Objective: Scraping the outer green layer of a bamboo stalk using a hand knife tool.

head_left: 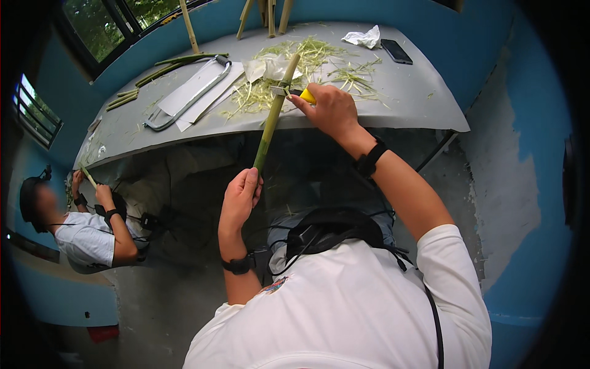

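My left hand [238,198] is wrapped round the lower end of a green bamboo stick [271,126], which slants up and away over the table's near edge. The upper part of the stick is paler than the lower. My right hand [334,112] grips a yellow-handled knife [307,96], its blade lying across the bamboo near the top. A curl of shaving hangs at the blade. Behind the stick, pale green shavings [313,52] lie heaped on the grey table [424,101], with crumpled clear plastic [261,69] among them.
A hacksaw [206,95] rests on white sheets [200,114] at the left, beside green bamboo lengths [161,72] and short pieces [123,99]. Crumpled tissue [364,38] and a phone [396,51] lie far right. Another person [98,230] sits at the left, holding a strip.
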Demonstrator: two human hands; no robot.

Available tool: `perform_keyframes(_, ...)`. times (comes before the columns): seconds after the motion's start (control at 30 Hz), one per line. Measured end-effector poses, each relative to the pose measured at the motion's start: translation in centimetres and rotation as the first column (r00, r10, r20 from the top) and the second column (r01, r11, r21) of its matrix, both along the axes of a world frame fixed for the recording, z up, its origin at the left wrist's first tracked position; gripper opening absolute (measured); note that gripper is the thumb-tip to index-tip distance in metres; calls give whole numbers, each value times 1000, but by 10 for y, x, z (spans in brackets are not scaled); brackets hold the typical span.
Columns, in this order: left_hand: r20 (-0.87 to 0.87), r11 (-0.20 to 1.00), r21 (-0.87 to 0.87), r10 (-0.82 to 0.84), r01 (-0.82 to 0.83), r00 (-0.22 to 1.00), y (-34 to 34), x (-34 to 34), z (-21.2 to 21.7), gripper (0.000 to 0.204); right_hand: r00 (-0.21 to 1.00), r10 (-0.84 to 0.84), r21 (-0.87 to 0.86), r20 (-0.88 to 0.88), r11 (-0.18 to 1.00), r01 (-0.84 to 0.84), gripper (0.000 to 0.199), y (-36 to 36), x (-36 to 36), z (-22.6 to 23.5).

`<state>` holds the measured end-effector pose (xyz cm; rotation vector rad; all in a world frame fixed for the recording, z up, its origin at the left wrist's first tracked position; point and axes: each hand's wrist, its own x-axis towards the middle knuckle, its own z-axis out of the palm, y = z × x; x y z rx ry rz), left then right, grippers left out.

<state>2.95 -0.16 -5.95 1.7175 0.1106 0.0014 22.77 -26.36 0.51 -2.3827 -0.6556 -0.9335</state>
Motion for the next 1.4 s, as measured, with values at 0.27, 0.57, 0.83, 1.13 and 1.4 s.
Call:
perform_keyframes(0.27,-44,1000,12,19,-19,999,-4,-12,15,47,999,-28,-35,35,999,29,69,1,-1,-3)
perform_keyframes(0.57,2,987,94,133,-133,991,-25,-14,17,49,998,-51,-24,-36,998,51,68,3,-6,3)
perform_keyframes(0.83,48,986,75,144,-147,988,-17,0,8,50,993,-62,-32,-102,998,59,70,6,-8,14)
perform_keyframes(1.13,141,945,241,193,-222,971,-16,-29,4,53,997,-49,-34,59,998,51,69,9,-13,-4)
perform_keyframes(1.4,46,947,231,220,-225,974,-14,-31,14,59,997,-47,-28,61,998,49,70,14,-15,2)
